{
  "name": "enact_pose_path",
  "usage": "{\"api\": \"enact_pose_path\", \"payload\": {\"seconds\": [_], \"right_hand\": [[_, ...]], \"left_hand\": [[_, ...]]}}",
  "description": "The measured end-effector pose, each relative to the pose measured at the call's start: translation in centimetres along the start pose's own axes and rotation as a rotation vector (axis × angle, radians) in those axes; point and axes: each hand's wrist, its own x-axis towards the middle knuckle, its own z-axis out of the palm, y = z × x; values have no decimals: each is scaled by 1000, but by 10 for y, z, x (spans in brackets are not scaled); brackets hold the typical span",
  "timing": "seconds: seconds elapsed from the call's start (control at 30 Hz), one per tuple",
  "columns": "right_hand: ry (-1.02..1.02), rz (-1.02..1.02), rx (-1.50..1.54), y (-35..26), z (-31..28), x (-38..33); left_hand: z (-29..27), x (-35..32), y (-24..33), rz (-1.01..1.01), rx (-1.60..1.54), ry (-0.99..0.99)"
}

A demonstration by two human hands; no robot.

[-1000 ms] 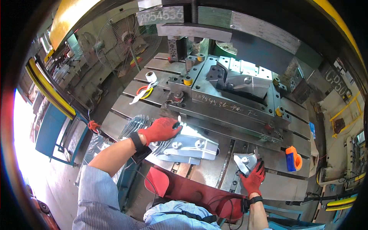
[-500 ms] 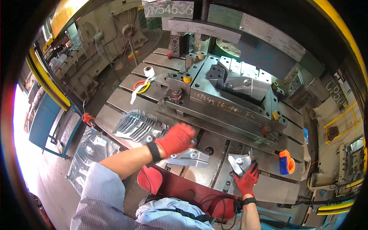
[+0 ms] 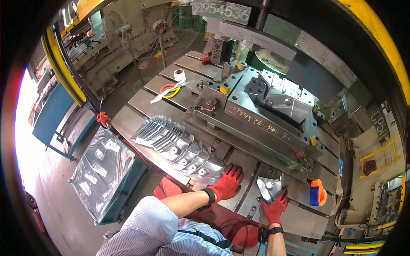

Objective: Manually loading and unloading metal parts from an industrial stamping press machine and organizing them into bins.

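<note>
My left hand [image 3: 227, 183], in a red glove with dark fingertips, lies at the right end of a row of stamped metal brackets [image 3: 183, 162]. Its fingers are stretched out against the nearest bracket's edge, not wrapped round it. The brackets overlap on the slotted steel press bed [image 3: 141, 102]. To the right, my red-gloved right hand [image 3: 275, 209] grips a single silver sheet-metal bracket [image 3: 269, 186] by its lower right side, low over the bed's front. Part of that bracket is hidden by the fingers.
Behind the brackets stands a steel die [image 3: 256, 123] with a formed block [image 3: 290, 102] on top. An orange-and-blue tape-like ring [image 3: 317, 194] sits at right; a white roll [image 3: 179, 75] and coloured rings [image 3: 171, 90] lie back left. A plastic-covered bin [image 3: 104, 170] stands left.
My left hand has moved right and toward me from above the brackets, showing more of the row. The right hand still holds its bracket. The whole view has shifted slightly.
</note>
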Motion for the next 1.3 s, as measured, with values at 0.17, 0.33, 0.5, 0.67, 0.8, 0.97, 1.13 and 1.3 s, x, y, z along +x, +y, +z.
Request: {"api": "enact_pose_path", "payload": {"seconds": [0.17,0.33,0.5,0.67,0.8,0.97,1.13,1.3], "right_hand": [[10,-14,58,9,-5,0],[-57,-100,-7,13,-30,8],[-43,-157,-49,-5,-75,29],[136,-398,-194,-55,-130,94],[159,-440,-265,-117,-155,162],[172,-516,-413,-169,-172,238],[261,-651,-512,-190,-158,300],[62,-669,-595,-179,-103,343]], "left_hand": [[-19,-21,-50,13,71,-57],[-43,-24,-75,112,132,-94],[-52,-24,-68,159,61,-97],[-47,-28,-67,208,65,-105],[-56,-41,-71,173,47,-86],[-93,-69,-57,86,-48,-74],[-139,-140,-53,-161,-305,-25],[-187,-195,-48,-593,-363,187]]}}
